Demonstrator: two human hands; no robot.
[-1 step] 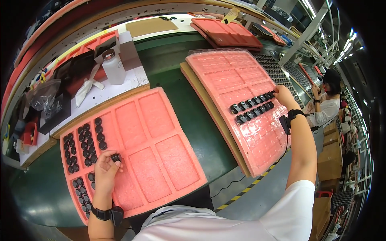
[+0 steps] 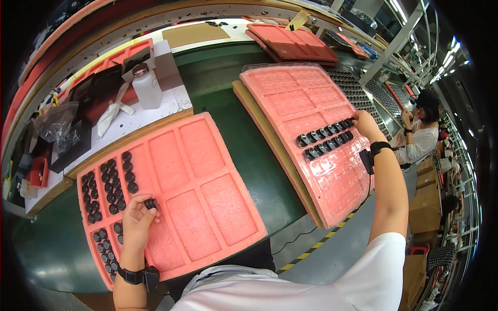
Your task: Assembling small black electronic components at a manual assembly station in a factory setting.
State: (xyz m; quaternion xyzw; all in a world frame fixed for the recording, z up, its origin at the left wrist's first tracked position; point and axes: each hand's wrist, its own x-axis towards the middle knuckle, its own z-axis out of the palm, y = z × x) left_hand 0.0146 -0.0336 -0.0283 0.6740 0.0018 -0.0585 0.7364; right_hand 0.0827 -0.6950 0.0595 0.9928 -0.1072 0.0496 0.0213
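Observation:
My left hand is closed, thumb and fingers pinching a small black cylindrical part above the left pink foam tray. Around it, short black round parts stand in rows in that tray's left compartments. My right hand reaches to the right edge of a clear plastic tray on pink foam. Its fingertips are pinched on a black part at the end of the upper of two rows of black-and-silver parts. My fingers partly hide both held parts.
A white bottle with a brown cap stands on the white shelf at the left. Brown board lies under the clear tray. Red trays are stacked at the back. A co-worker sits at the far right beside more parts.

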